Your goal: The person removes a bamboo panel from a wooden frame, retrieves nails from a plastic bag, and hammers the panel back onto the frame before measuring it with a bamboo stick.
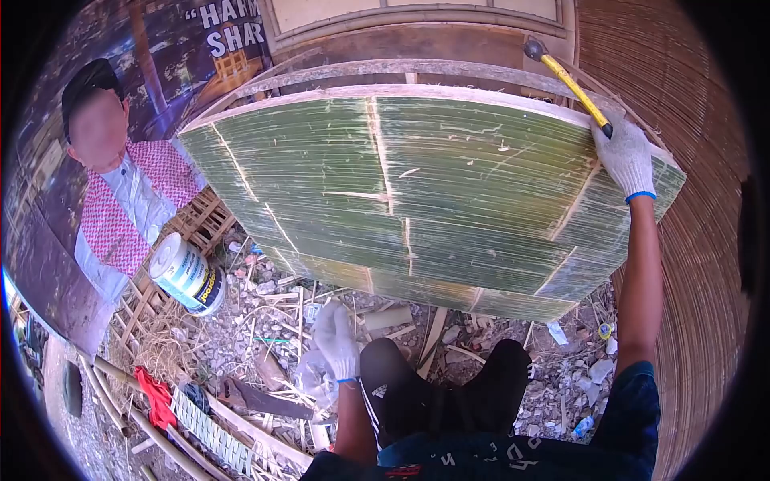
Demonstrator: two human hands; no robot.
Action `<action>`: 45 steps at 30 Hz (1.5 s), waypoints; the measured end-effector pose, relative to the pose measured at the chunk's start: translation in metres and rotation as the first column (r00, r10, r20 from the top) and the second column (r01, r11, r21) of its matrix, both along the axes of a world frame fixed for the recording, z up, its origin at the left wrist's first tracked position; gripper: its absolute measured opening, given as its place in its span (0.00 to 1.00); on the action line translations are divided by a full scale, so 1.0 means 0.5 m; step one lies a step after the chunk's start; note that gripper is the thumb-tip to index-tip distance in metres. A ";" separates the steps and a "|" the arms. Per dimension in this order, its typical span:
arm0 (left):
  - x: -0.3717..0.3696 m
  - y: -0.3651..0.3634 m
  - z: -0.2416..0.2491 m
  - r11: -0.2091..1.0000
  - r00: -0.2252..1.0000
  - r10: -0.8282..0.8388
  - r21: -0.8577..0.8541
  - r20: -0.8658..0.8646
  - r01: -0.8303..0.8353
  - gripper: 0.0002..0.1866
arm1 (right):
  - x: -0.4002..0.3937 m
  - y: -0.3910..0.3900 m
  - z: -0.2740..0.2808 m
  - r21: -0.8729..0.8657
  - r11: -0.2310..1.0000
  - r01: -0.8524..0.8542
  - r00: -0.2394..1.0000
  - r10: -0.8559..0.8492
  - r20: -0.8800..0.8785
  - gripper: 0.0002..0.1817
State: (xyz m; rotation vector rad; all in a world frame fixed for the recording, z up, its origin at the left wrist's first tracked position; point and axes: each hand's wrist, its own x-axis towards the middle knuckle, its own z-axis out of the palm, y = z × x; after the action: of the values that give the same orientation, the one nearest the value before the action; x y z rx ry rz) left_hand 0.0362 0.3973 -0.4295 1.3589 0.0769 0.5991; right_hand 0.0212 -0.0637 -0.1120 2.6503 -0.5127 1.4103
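A yellow-handled hammer (571, 86) is in my right hand (626, 156), which wears a white knit glove. Its dark head points up and away, past the panel's far edge. That hand rests at the upper right corner of a panel of green split bamboo (473, 184) on a wooden frame, tilted in front of my knees. Below the panel's near edge is my left hand (335, 341), also gloved, its fingers drawn together; what they hold, if anything, is too small to see. A crumpled clear plastic bag (315, 377) lies right beside it.
A white paint bucket (188, 276) stands at left, before a printed banner (60, 232). A handsaw (265, 399), a red cloth (156, 397) and bamboo strips lie lower left. Rubble and wood scraps cover the ground. A woven bamboo wall (706, 240) rises at right.
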 end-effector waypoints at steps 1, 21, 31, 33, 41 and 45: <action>0.007 -0.013 0.016 0.998 0.999 -0.004 0.055 0.038 0.002 0.08 | -0.001 -0.001 0.000 -0.003 1.000 0.007 1.000 -0.007 -0.008 0.20; 0.319 -0.101 0.408 0.997 0.871 0.049 0.034 0.489 -0.075 0.09 | -0.004 0.012 -0.008 0.010 1.000 0.029 0.999 -0.028 -0.030 0.22; 0.451 -0.080 0.487 0.936 0.720 0.241 0.040 0.651 -0.349 0.08 | -0.001 0.003 0.006 0.033 0.996 0.078 0.992 -0.074 -0.098 0.22; 0.452 -0.073 0.478 0.869 0.676 0.267 0.130 0.687 -0.477 0.08 | 0.000 0.000 0.002 0.007 0.999 0.051 0.995 -0.050 -0.082 0.22; 0.500 0.000 0.462 0.770 0.549 0.169 0.239 0.819 -0.592 0.05 | 0.004 0.002 0.010 0.033 0.999 0.019 0.998 -0.017 -0.063 0.22; 0.527 0.028 0.468 0.789 0.545 0.052 0.300 0.837 -0.536 0.05 | -0.004 0.057 -0.014 0.048 0.998 0.030 0.997 -0.033 0.065 0.21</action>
State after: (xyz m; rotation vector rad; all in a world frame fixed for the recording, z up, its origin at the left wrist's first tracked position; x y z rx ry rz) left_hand 0.2997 0.4111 -0.1955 1.4854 -0.6603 1.6118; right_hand 0.0191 -0.0352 -0.1190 2.6266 -0.5985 1.4991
